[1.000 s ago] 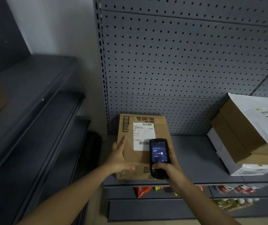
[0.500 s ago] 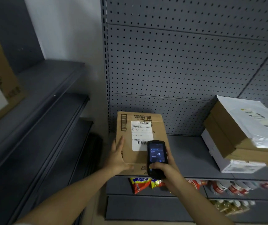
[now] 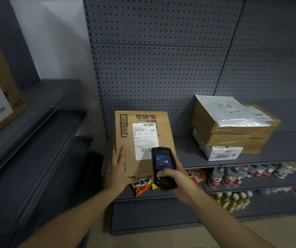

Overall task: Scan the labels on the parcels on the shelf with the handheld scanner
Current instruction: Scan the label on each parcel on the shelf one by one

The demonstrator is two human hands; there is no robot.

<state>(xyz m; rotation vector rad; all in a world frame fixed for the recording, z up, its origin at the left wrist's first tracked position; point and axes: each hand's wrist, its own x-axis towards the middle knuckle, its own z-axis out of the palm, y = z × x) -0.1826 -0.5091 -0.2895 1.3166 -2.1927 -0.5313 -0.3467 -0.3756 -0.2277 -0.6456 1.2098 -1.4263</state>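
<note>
- Box at shelf front edge, label up.
- Left hand, fingers straight, flat on box's left side: hold steady.
- Right hand wraps scanner; aim at lower barcode, keep level.
- Stack right, likely next.

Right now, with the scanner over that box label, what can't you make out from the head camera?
- Label text on the cardboard box: too small to read; its lower right corner hidden behind the scanner.
- Scanner screen: text too small.
- Box's left side: partly covered by the left hand.
- Right hand fingers behind the scanner: hidden.
- Left-edge box: cut off, label blurred.
- Stacked parcels: labels blurred.
</note>
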